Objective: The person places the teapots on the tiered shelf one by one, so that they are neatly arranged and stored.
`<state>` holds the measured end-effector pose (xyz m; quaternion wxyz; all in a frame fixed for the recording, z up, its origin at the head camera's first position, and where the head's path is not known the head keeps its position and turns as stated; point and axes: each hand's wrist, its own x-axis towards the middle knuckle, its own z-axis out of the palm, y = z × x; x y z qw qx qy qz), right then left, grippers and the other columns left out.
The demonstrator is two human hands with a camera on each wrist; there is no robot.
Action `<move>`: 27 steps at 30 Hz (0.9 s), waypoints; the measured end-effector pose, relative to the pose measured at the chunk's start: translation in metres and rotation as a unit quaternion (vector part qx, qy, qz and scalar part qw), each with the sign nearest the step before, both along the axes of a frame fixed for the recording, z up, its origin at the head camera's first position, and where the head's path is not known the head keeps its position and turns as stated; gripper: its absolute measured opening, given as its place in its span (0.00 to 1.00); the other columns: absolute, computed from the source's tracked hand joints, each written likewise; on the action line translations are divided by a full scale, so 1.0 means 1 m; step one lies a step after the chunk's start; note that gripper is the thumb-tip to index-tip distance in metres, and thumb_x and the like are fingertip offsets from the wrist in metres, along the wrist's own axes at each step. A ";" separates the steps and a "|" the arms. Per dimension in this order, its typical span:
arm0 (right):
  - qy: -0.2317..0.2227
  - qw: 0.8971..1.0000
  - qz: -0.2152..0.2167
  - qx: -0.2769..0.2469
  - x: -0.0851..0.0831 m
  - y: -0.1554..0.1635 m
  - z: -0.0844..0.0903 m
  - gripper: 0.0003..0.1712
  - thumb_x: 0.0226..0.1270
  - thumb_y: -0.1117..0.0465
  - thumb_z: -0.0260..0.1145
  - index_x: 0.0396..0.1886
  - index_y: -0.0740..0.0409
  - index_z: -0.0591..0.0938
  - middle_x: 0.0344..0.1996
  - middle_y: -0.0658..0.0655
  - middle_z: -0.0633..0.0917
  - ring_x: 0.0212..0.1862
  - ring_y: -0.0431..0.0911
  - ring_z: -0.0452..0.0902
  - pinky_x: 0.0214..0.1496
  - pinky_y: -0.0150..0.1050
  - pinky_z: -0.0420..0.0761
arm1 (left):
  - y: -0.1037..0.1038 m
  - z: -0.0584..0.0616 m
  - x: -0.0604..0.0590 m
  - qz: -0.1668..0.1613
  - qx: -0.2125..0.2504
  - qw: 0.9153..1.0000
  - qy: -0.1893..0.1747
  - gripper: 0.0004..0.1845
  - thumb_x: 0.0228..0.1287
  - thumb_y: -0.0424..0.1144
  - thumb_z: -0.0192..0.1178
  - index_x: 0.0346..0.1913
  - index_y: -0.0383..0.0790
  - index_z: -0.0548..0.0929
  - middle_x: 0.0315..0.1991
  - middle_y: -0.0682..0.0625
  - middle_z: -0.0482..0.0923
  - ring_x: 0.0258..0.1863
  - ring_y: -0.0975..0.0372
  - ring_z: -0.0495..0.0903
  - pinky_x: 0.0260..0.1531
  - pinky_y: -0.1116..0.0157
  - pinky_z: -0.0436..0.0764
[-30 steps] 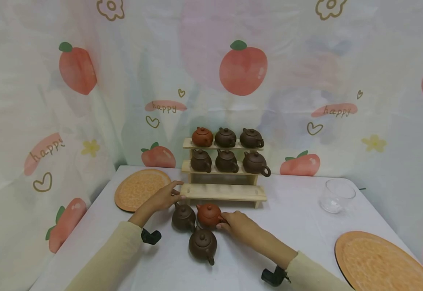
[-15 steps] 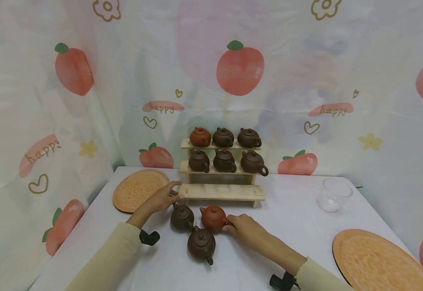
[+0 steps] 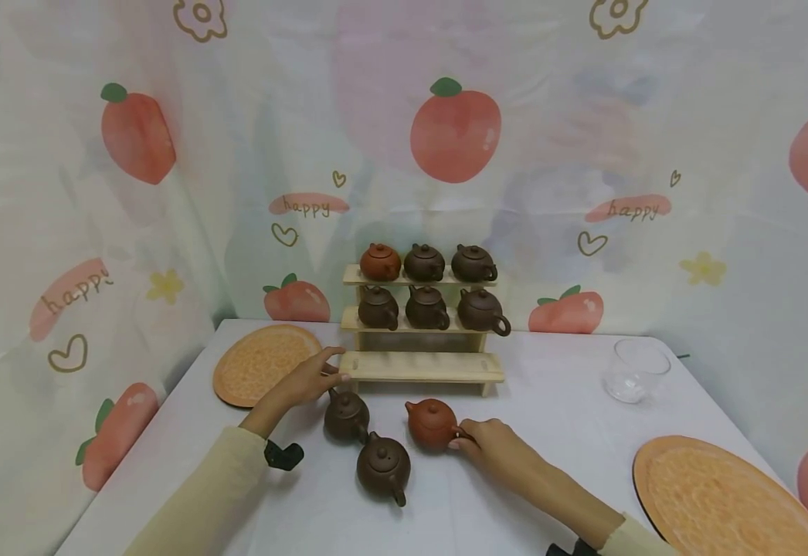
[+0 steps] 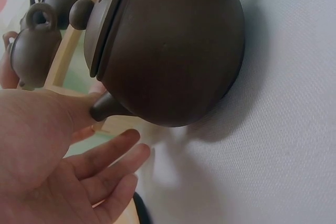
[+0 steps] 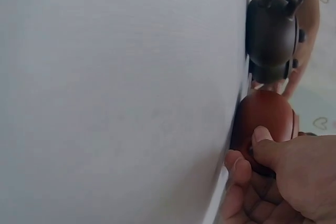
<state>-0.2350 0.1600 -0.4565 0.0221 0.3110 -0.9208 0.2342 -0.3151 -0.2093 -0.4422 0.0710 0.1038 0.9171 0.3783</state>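
Note:
My right hand pinches the handle of a reddish-brown teapot at the table's middle; the right wrist view shows the thumb against it. My left hand has its fingers loosely extended at the left end of the wooden rack's lowest shelf. Just in front of that hand sits a dark brown teapot, whose spout overlaps the wrist in the left wrist view. A second dark brown teapot stands nearer me, its spout close to the first one's handle.
The rack's top shelf bears a reddish teapot and two dark ones; three dark teapots sit on the middle shelf. Round orange-tan mats lie at left and front right. A clear glass bowl stands at the back right.
My right hand has brought the reddish-brown teapot rightward and toward me, away from the two dark ones. The left hand keeps its place by the rack. The head view has shifted slightly.

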 end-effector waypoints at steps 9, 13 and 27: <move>0.027 0.999 -0.006 -0.021 0.003 0.027 -0.004 0.14 0.75 0.56 0.69 0.28 0.49 0.77 0.21 0.40 0.73 0.28 0.33 0.67 0.32 0.32 0.70 | 0.000 0.000 0.000 -0.005 -0.001 1.000 0.004 0.32 0.79 0.43 0.62 0.78 0.38 0.66 0.61 0.27 0.81 0.63 0.37 0.81 0.57 0.42 0.82; 0.026 0.999 -0.018 -0.024 0.004 0.036 -0.002 0.16 0.75 0.55 0.69 0.27 0.49 0.75 0.20 0.40 0.70 0.26 0.33 0.65 0.30 0.31 0.69 | 0.000 0.000 0.001 -0.004 0.001 1.000 -0.001 0.32 0.80 0.44 0.62 0.79 0.37 0.65 0.62 0.27 0.80 0.64 0.37 0.80 0.58 0.41 0.81; 0.017 0.998 -0.052 -0.030 -0.008 0.055 0.030 0.10 0.76 0.60 0.69 0.32 0.56 0.80 0.18 0.42 0.73 0.23 0.32 0.65 0.26 0.30 0.68 | -0.001 0.000 0.000 -0.007 0.005 1.000 -0.001 0.32 0.79 0.43 0.62 0.78 0.38 0.65 0.62 0.27 0.80 0.63 0.37 0.80 0.57 0.41 0.81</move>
